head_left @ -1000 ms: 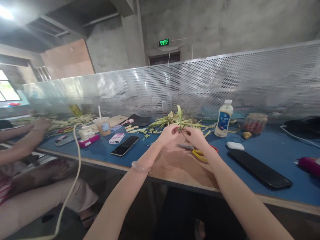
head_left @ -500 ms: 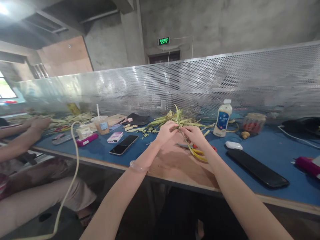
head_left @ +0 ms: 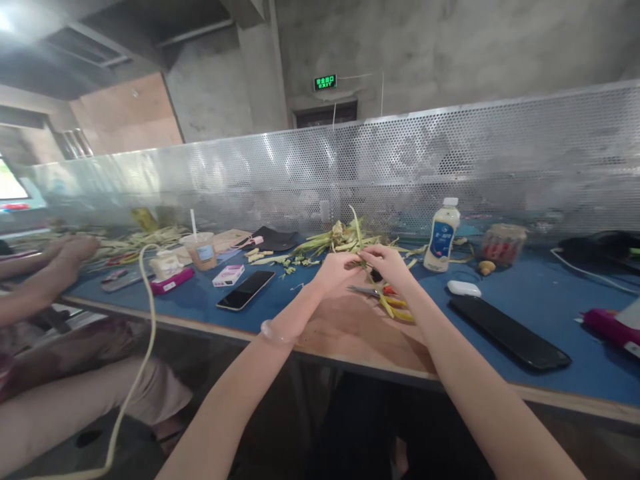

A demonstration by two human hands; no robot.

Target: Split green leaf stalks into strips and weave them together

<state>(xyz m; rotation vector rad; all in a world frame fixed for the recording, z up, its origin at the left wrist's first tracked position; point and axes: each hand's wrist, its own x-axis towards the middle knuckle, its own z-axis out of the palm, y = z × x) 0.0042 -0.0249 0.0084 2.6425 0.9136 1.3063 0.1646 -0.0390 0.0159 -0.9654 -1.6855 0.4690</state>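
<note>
My left hand (head_left: 339, 270) and my right hand (head_left: 385, 263) meet over a bare wooden part of the table. Both are closed, fingers pinched around a long pale-green plant strip (head_left: 356, 220). One end of the strip rises above my fingers and curls over; a yellowish length hangs below my right hand. Exactly how the fingers grip it is too small to make out. Beneath my right hand lie scissors (head_left: 363, 291) with grey blades and red on the handle, beside yellow handles (head_left: 400, 312). A pile of green and straw-coloured plant strips (head_left: 340, 237) lies just behind my hands.
Left are a phone (head_left: 246, 291), a small box (head_left: 229, 275), a drink cup (head_left: 201, 251) and a co-worker's hands (head_left: 80, 248). Right stand a bottle (head_left: 442, 237) and a jar (head_left: 504, 244), with an earphone case (head_left: 464, 289) and black phone (head_left: 507, 332). A perforated metal screen (head_left: 240, 180) runs behind.
My right hand has shifted slightly up and left, its fingers closer to my left hand's. The strip's upper end leans a little differently. The whole view has moved slightly.
</note>
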